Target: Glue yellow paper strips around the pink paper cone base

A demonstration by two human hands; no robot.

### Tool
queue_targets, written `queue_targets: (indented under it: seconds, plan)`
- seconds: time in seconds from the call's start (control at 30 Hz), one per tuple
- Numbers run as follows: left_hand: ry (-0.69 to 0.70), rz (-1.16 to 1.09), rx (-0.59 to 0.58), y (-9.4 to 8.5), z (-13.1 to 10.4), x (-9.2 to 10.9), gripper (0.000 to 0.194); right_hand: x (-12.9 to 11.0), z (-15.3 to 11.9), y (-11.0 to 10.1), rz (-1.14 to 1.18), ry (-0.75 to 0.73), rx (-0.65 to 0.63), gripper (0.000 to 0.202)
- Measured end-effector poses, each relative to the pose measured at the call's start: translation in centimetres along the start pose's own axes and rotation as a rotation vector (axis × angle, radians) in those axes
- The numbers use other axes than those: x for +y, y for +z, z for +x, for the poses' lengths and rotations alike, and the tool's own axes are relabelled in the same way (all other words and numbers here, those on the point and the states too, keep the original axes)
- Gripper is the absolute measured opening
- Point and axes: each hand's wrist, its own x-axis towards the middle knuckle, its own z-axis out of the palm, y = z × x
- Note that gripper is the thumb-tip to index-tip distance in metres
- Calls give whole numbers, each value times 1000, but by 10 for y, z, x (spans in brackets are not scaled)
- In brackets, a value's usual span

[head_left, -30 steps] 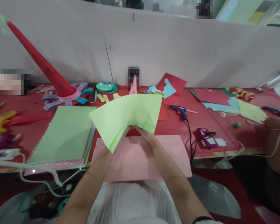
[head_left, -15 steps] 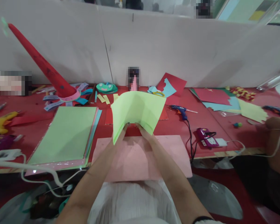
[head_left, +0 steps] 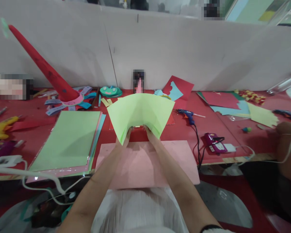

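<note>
A light green craft sheet (head_left: 142,108) is bowed up above the table, its side edges flared out and its lower corners curled. My left hand (head_left: 126,137) grips it near the lower left corner, and my right hand (head_left: 151,135) grips it near the lower right. Most of the fingers on both hands are hidden by the sheet; the thumbs show along its lower edge. Under my wrists, a pink sheet (head_left: 145,168) reaches from the table's front edge towards my lap. Part of a red piece (head_left: 171,119) shows behind the green sheet.
A stack of coloured sheets (head_left: 68,139) lies left, with a tall red cone (head_left: 46,68) behind. A blue glue gun (head_left: 188,115) and purple device (head_left: 215,143) with cords lie right. Paper scraps (head_left: 178,92) rest by the wall (head_left: 196,48). Another person's arm (head_left: 288,155) is at far right.
The green sheet has opened wider, its left edge swinging out to the left and its lower left corner rising slightly. Both hands keep hold of it; the right one has shifted slightly.
</note>
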Motion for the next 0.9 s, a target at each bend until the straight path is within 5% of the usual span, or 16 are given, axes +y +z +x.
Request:
queue_targets:
  seconds: [0.23, 0.4, 0.73, 0.9]
  plan:
    - [-216, -75, 55, 25, 9, -8, 26, -6, 0, 3, 218, 154, -87, 46]
    - [-146, -195, -63, 28, 13, -19, 29, -7, 0, 3, 204, 175, -100, 45]
    - [-162, -130, -107, 25, 20, 4, 23, -10, 14, 10, 203, 412, -113, 30]
    - [-18, -92, -91, 27, 17, -4, 22, -6, 13, 12, 90, 277, -96, 29]
